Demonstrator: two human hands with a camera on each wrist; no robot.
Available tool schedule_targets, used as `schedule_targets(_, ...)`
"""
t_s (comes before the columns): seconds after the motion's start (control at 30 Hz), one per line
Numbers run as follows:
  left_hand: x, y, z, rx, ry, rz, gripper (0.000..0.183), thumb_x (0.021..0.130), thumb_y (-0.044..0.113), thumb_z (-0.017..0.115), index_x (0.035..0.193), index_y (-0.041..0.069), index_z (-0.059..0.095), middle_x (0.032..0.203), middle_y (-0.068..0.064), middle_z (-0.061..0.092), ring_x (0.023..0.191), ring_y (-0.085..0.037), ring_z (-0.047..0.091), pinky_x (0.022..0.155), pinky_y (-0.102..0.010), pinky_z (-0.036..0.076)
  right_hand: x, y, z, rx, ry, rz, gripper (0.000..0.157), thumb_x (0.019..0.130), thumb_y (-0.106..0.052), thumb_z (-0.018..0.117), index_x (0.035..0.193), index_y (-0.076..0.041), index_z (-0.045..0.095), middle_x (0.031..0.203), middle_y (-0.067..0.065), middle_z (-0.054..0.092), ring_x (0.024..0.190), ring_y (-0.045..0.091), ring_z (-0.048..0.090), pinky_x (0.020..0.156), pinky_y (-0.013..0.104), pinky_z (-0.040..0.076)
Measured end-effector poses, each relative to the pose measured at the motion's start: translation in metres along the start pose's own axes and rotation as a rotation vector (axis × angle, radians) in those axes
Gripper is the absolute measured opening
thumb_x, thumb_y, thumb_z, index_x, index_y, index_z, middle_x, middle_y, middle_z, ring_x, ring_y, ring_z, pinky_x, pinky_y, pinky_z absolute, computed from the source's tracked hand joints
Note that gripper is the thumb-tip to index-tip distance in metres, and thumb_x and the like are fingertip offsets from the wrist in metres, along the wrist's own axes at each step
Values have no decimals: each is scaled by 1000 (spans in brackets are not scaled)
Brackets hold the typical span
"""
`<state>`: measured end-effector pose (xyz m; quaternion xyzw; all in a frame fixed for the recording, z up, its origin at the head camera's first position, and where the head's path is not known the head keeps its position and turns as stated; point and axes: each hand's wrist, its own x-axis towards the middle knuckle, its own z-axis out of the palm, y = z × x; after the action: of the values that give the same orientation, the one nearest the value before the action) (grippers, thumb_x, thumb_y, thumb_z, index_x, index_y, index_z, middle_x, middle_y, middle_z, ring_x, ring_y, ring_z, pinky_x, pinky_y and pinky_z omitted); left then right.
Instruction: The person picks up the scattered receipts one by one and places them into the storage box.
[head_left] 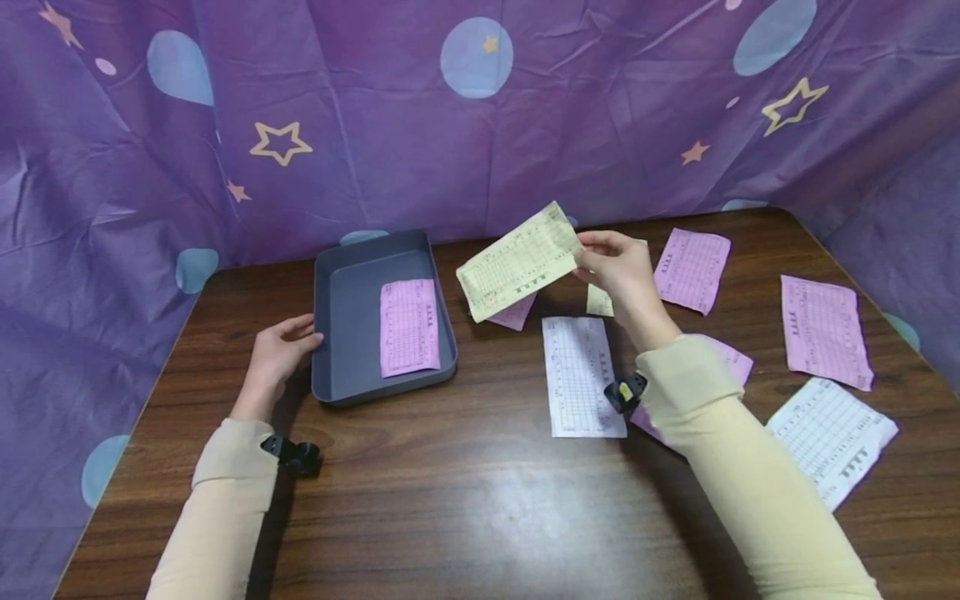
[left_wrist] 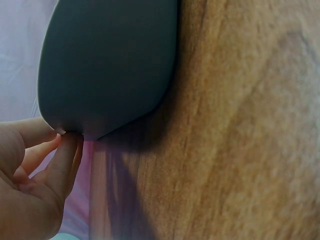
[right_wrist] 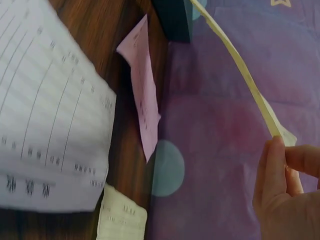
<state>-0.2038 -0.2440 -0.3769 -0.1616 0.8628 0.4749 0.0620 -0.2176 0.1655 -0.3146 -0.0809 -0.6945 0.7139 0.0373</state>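
My right hand [head_left: 618, 271] pinches a yellow printed slip [head_left: 521, 262] by its right end, thumb against fingers. The slip is held above the table, tilted, and partly covers a pink slip [head_left: 516, 314] beneath it. In the right wrist view the yellow slip [right_wrist: 245, 75] shows nearly edge-on from the fingertips. On the left, my left hand [head_left: 279, 354] grips the left wall of a dark grey tray [head_left: 341, 325]. The left wrist view shows thumb and fingers pinching the tray's rim [left_wrist: 70, 127]. One pink slip [head_left: 409, 327] lies inside the tray, along its right side.
A white slip [head_left: 583, 379] lies at the table's middle. Another yellow slip [head_left: 598, 300] is partly behind my right hand. Pink slips [head_left: 693, 268] and a second white slip [head_left: 832, 437] spread across the right side, one pink partly under my forearm. A purple curtain [head_left: 390, 125] hangs behind the table.
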Motion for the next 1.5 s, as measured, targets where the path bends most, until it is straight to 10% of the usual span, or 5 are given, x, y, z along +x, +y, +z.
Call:
schedule_targets(0.47, -1, 1, 0, -1, -3, -7, 49, 97, 14, 52, 144, 5, 41, 143, -18, 49, 127, -28, 50, 102, -36, 44, -5, 10, 52, 68, -49, 45, 39, 86, 11, 52, 124, 14, 52, 73, -7, 55, 64, 0, 55, 66, 13, 53)
schedule_targets(1.07, -1, 1, 2, 14, 15, -8, 50, 96, 14, 53, 143, 5, 42, 142, -18, 50, 127, -26, 50, 94, -26, 46, -30, 39, 118, 44, -159, 101, 33, 83, 12, 53, 116, 11, 58, 81, 4, 54, 65, 6, 54, 61, 15, 53)
schedule_targets(1.3, -1, 2, 3, -1, 24, -8, 50, 96, 13, 53, 144, 5, 41, 143, -18, 49, 128, -28, 49, 105, -40, 43, -37, 48, 131, 41, -170, 112, 32, 82, 14, 54, 113, 12, 59, 80, 6, 56, 63, 6, 53, 58, 13, 52)
schedule_targets(1.5, -2, 1, 3, 15, 26, 14, 49, 95, 12, 53, 143, 4, 43, 141, -18, 50, 127, -27, 49, 89, -22, 45, -42, 55, 140, -12, -176, 97, 31, 81, 14, 55, 111, 11, 61, 79, 6, 56, 65, 6, 52, 64, 20, 56)
